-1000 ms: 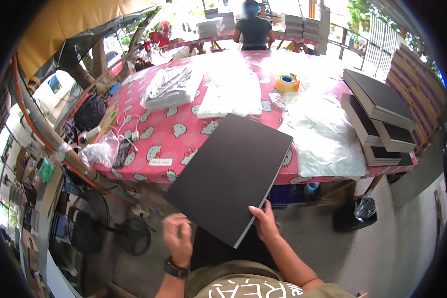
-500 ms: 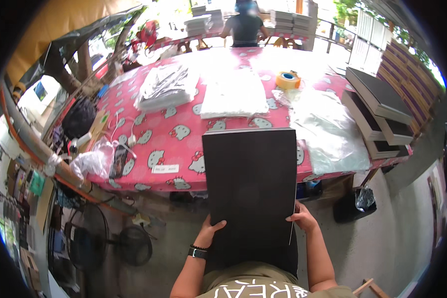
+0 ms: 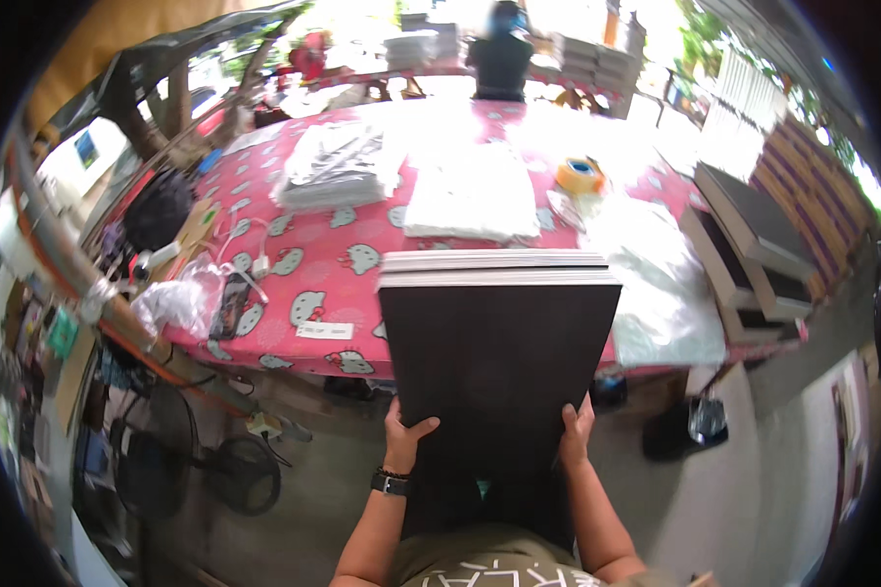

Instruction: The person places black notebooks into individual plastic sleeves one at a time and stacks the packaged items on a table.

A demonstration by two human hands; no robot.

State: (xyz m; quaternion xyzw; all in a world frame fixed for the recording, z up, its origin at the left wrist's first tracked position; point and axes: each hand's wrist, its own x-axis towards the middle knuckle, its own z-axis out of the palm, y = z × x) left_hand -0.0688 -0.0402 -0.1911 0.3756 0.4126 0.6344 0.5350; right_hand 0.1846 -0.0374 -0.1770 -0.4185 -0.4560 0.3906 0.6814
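Observation:
A thick stack of large sheets with a black top (image 3: 499, 362) is held in front of me, its layered white edges showing at the far end. My left hand (image 3: 403, 438) grips its left side, thumb on top and fingers underneath, mostly hidden. On the opposite side, my right hand (image 3: 576, 430) clasps the edge in the same way. The far end of the stack overlaps the near edge of a table with a pink patterned cloth (image 3: 284, 264). Beyond it lies a white stack (image 3: 472, 201), and to the right are clear plastic sheets (image 3: 656, 293).
An orange tape roll (image 3: 573, 183) and a plastic-wrapped bundle (image 3: 338, 181) lie on the table. Thick black-topped blocks (image 3: 754, 215) are piled at right. Below are a black bin (image 3: 671, 438) and a fan (image 3: 250, 474). Another person (image 3: 501, 64) is at a far table.
The far end of the stack has tipped up, so more of its white layered edges shows. My right hand has shifted slightly inward and up, and the view has turned a little.

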